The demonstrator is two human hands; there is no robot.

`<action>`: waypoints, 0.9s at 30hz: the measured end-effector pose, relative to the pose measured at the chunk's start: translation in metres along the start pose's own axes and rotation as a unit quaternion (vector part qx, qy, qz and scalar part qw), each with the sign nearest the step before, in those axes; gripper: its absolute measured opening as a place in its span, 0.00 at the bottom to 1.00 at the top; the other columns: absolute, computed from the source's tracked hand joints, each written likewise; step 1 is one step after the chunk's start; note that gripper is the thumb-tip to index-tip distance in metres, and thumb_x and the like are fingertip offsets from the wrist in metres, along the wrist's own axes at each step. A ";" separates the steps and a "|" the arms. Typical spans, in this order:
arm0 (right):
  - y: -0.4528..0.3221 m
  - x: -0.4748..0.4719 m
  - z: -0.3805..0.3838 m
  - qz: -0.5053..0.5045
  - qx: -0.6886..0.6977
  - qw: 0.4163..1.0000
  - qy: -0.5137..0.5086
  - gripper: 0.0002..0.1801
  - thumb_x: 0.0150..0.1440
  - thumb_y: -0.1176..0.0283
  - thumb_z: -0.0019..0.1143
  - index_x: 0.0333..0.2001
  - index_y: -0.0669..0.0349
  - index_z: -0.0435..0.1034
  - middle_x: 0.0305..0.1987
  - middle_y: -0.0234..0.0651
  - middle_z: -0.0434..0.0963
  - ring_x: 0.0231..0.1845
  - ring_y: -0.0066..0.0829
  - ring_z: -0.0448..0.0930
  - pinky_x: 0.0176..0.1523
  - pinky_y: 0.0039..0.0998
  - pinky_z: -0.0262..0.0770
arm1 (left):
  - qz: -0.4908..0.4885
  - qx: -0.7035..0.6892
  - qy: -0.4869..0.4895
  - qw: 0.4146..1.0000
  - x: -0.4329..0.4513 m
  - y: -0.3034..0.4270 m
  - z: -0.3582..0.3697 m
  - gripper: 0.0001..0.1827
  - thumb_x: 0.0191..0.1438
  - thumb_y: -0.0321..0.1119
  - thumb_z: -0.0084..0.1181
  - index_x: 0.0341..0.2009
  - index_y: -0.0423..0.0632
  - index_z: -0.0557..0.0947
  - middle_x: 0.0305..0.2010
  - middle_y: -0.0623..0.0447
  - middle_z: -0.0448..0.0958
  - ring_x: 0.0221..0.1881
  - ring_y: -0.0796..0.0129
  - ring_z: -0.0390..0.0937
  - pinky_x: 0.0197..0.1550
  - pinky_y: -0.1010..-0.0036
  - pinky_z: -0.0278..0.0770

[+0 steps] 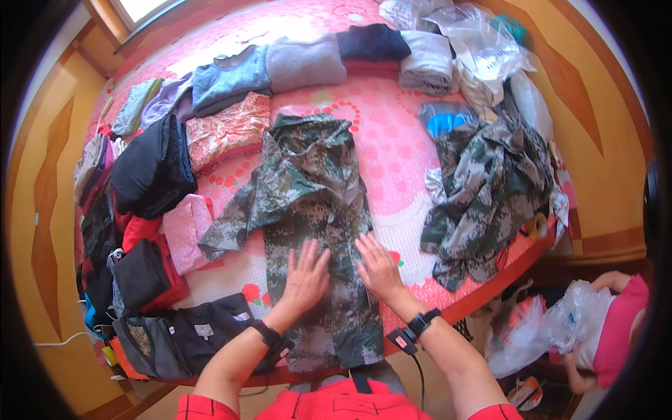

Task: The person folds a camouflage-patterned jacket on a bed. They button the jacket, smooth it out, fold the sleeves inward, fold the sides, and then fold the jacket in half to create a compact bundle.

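Observation:
A camouflage jacket [310, 210] lies lengthwise before me, its collar at the far end and its hem by the near edge. One sleeve [231, 220] sticks out to the left; the far part of the cloth is rumpled. My left hand [306, 275] rests palm down on the middle of the jacket, fingers spread and holding nothing. Along the jacket's right edge lies my right hand [380, 266], flat with its fingers apart, partly over the patterned bed cover [399, 226]. Each wrist wears a black strap with a small device.
Folded clothes, among them a blue sweater [231, 79] and a black padded garment [153, 165], line the far and left sides. A crumpled camouflage heap [488, 184] lies right, near a tape roll [535, 227] and plastic bags [480, 44]. Another person [619, 331] handles a clear bag [572, 315] at lower right.

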State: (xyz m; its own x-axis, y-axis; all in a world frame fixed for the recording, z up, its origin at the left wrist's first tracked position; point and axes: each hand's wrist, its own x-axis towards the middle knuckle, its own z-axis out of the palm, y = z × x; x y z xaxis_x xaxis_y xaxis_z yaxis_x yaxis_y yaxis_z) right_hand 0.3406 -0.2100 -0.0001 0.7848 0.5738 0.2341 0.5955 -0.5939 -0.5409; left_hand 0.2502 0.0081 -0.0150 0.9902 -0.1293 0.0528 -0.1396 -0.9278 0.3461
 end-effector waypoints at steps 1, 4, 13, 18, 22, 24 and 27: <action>0.007 0.023 0.010 -0.002 -0.004 1.000 0.008 0.33 0.57 0.72 0.61 0.66 0.63 0.63 0.71 0.48 0.65 0.72 0.47 0.65 0.72 0.43 0.61 | -0.049 0.013 0.011 0.999 0.009 -0.005 0.001 0.35 0.57 0.42 0.58 0.69 0.51 0.67 0.75 0.39 0.54 0.77 0.47 0.51 0.74 0.41 0.44; 0.027 0.074 0.035 -0.010 -0.050 0.999 0.019 0.37 0.57 0.69 0.60 0.69 0.65 0.58 0.75 0.49 0.59 0.76 0.48 0.58 0.76 0.44 0.55 | -0.109 0.032 0.015 0.993 0.024 -0.011 0.004 0.37 0.58 0.44 0.58 0.71 0.54 0.65 0.78 0.38 0.49 0.78 0.47 0.47 0.74 0.40 0.43; 0.055 0.100 0.050 -0.013 -0.045 0.998 -0.029 0.36 0.58 0.62 0.59 0.67 0.65 0.61 0.72 0.48 0.63 0.74 0.46 0.62 0.76 0.47 0.52 | -0.145 -0.007 0.034 0.989 0.024 -0.017 0.012 0.35 0.52 0.44 0.59 0.67 0.59 0.71 0.76 0.41 0.56 0.76 0.47 0.53 0.74 0.43 0.47; 0.117 0.165 0.042 -0.002 0.023 0.996 0.087 0.24 0.59 0.67 0.58 0.58 0.59 0.68 0.57 0.46 0.73 0.59 0.47 0.73 0.63 0.45 0.68 | -0.148 -0.012 0.033 0.988 0.025 -0.017 0.011 0.35 0.51 0.44 0.60 0.66 0.60 0.74 0.75 0.41 0.58 0.75 0.47 0.56 0.74 0.43 0.49; 0.172 0.218 0.040 0.032 0.015 0.998 0.049 0.21 0.60 0.69 0.56 0.57 0.59 0.70 0.52 0.47 0.73 0.54 0.47 0.75 0.59 0.42 0.72 | -0.155 -0.008 0.021 0.988 0.025 -0.017 0.011 0.35 0.50 0.44 0.60 0.65 0.60 0.74 0.74 0.41 0.59 0.74 0.46 0.57 0.74 0.43 0.49; 0.185 0.240 0.044 0.072 0.101 0.992 0.032 0.21 0.59 0.71 0.56 0.57 0.59 0.69 0.52 0.47 0.73 0.53 0.46 0.76 0.58 0.41 0.73 | -0.154 -0.007 0.018 0.988 0.025 -0.018 0.012 0.35 0.49 0.44 0.61 0.65 0.60 0.75 0.74 0.41 0.59 0.74 0.46 0.57 0.73 0.43 0.49; 0.201 0.282 0.037 0.046 0.195 0.979 0.021 0.24 0.56 0.74 0.58 0.58 0.56 0.70 0.54 0.46 0.72 0.54 0.45 0.76 0.59 0.40 0.73 | -0.154 -0.007 0.015 0.988 0.026 -0.021 0.014 0.35 0.48 0.44 0.61 0.64 0.59 0.75 0.73 0.40 0.60 0.74 0.44 0.58 0.73 0.42 0.50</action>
State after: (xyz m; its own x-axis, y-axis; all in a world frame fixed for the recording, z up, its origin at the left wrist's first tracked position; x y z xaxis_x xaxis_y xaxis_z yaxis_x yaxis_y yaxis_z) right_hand 0.6755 -0.1465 -0.0732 0.8431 0.4998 0.1983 0.4177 -0.3765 -0.8269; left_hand 0.2788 0.0196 -0.0345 0.9851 0.1696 -0.0291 0.1685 -0.9167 0.3622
